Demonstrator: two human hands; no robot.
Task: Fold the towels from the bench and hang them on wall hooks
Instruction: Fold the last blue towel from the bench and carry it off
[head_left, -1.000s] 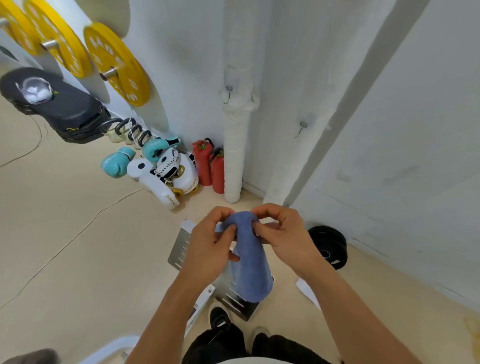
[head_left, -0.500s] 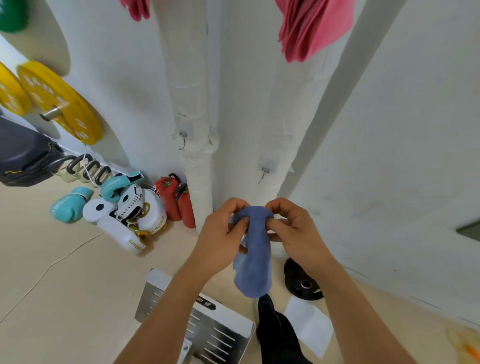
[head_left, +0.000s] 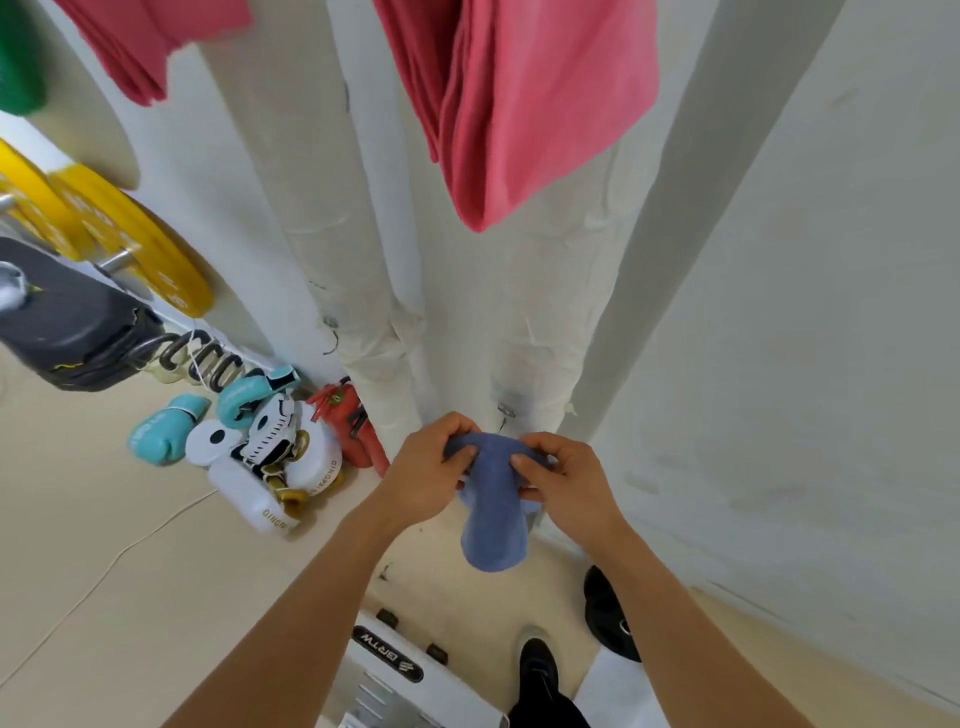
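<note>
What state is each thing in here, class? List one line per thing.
Small blue terry towel: folded, hanging from both hands, not yet hooked.
Left hand: pinches the towel's top.
Right hand: pinches the towel's top.
Large pink towel: hung on the wall.
Metal wall hook: bare.

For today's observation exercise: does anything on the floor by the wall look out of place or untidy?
Yes. The boxing gloves, teal and white, lie in a loose heap against the wall base beside a red extinguisher, not stored anywhere. A thin cable trails across the floor. The blue towel is simply held by both hands.
</note>
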